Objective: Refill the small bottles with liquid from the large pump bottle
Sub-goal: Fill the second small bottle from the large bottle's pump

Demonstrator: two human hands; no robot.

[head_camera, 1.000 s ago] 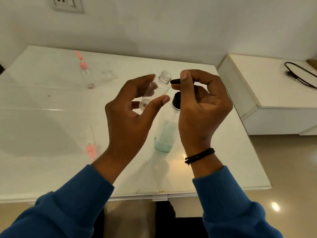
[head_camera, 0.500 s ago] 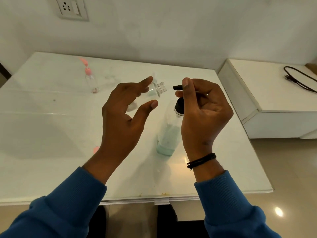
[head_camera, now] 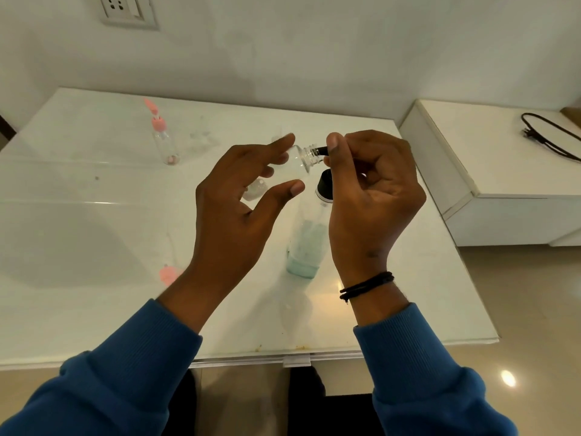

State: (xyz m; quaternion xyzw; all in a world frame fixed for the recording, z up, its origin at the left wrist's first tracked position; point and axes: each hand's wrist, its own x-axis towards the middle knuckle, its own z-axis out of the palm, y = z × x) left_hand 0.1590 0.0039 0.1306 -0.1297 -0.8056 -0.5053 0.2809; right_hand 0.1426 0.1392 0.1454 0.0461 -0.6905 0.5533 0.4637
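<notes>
My left hand (head_camera: pixel 239 209) holds a small clear bottle (head_camera: pixel 297 163) between fingers and thumb, tilted on its side with its open neck pointing right. My right hand (head_camera: pixel 371 196) grips the black pump head of the large pump bottle (head_camera: pixel 306 247), and the black nozzle tip (head_camera: pixel 322 150) sits at the small bottle's mouth. The large bottle stands on the white table (head_camera: pixel 94 234) with pale blue-green liquid low inside. Another small bottle with a pink pump (head_camera: pixel 163 140) stands at the back left. A loose pink pump cap (head_camera: pixel 168 274) lies beside my left wrist.
A low white cabinet (head_camera: pixel 490 171) stands to the right of the table with a black cable (head_camera: pixel 547 136) on it. A wall socket (head_camera: pixel 125 9) is above the table's back left. The table's front edge runs just below my forearms.
My left hand tipped the small bottle from nearly upright onto its side and brought its mouth to the nozzle. My right hand stayed on the pump head.
</notes>
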